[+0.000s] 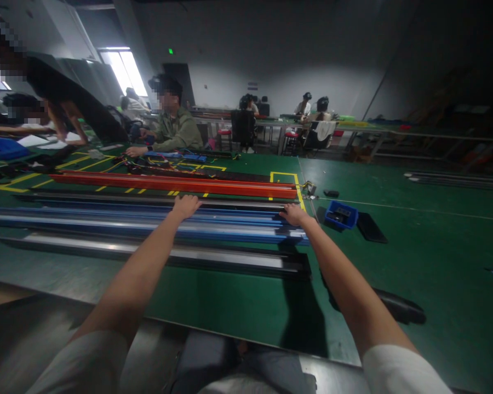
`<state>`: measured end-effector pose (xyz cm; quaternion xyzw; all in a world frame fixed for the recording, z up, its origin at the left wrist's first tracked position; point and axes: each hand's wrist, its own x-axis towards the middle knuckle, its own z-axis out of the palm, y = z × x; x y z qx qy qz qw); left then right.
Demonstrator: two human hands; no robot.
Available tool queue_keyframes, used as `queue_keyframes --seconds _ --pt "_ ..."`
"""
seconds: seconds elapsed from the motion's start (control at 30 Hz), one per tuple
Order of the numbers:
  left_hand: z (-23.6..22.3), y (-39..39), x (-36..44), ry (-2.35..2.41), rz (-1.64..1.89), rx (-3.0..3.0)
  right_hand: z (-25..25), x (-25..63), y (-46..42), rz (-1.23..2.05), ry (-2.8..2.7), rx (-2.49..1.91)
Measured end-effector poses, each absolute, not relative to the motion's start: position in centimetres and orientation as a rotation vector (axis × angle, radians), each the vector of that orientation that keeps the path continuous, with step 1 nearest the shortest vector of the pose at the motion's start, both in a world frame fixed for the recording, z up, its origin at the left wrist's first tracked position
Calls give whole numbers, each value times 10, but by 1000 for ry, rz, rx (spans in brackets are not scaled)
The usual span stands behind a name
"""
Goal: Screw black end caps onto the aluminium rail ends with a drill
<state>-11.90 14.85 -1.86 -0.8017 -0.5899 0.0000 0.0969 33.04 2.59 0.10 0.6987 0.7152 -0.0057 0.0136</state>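
Both my arms reach out over a green table [238,306]. My left hand [185,206] is curled over the far edge of a long dark rail [107,198] beside several long blue rails [107,219]. My right hand [293,214] rests at the right end of those rails, fingers bent over the end of the dark rail. A silver and black rail [148,250] lies nearest to me. A long red rail [168,183] lies just beyond the hands.
A small blue bin [342,214] and a flat black pad [370,227] sit right of the rail ends. Yellow floor-style markings [285,176] cross the table. A person in a green jacket [176,130] works opposite among coloured wires; more people sit at far tables.
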Motion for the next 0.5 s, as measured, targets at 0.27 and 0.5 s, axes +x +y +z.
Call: queue_keyframes --seconds 0.27,0.5 --pt "-20 145 -123 -1806 -18 -2341 5 327 19 -79 2091 2186" --pt "-15 138 -122 -1816 -33 -2335 9 323 11 -78 2090 2204"
